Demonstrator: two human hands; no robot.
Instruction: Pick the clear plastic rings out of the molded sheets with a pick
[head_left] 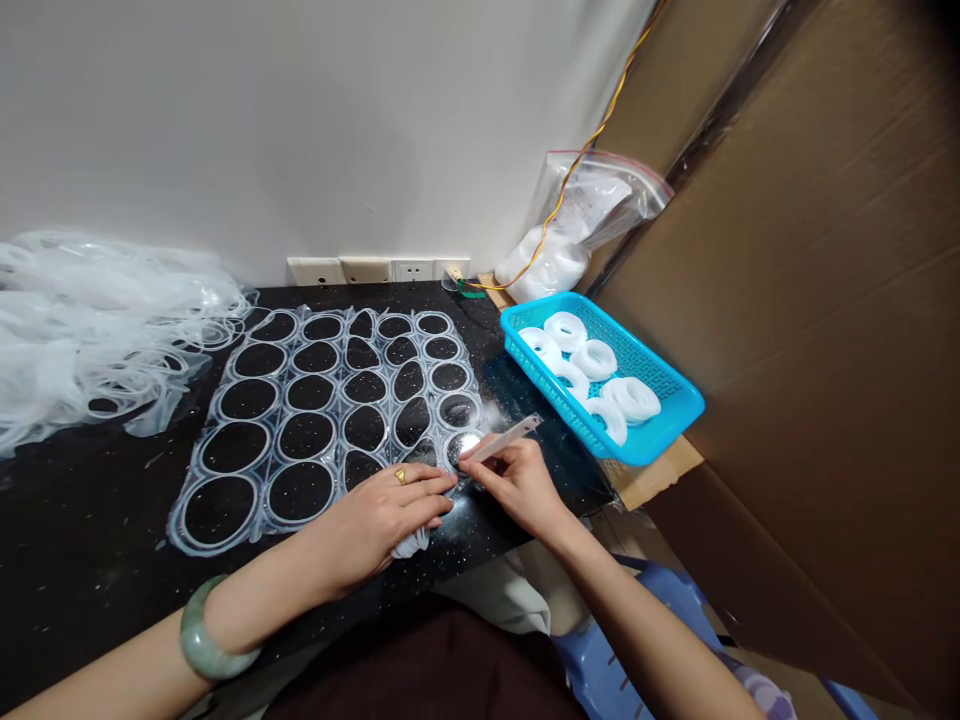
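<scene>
On the black table lies a translucent rubbery sheet (339, 398) with rows of round cut-outs edged by pale rings. My left hand (390, 510) rests at the sheet's near right corner, its fingers curled over a small bunch of white rings (411, 543) that shows below the palm. A thin, flat, pale tool (506, 440) with a small hole near its end is pinched in my right hand (521, 485). The fingertips of both hands nearly meet at the near right ring. The tool's working tip is hidden by my fingers.
To the right, a blue basket (645, 435) holds several white ring bundles (595, 360). A heap of translucent scrap sheets (97, 340) lies left. Behind are a clear plastic bag (555, 255), wall sockets (412, 271) and a yellow-red cable (574, 165). Cardboard (810, 300) stands right.
</scene>
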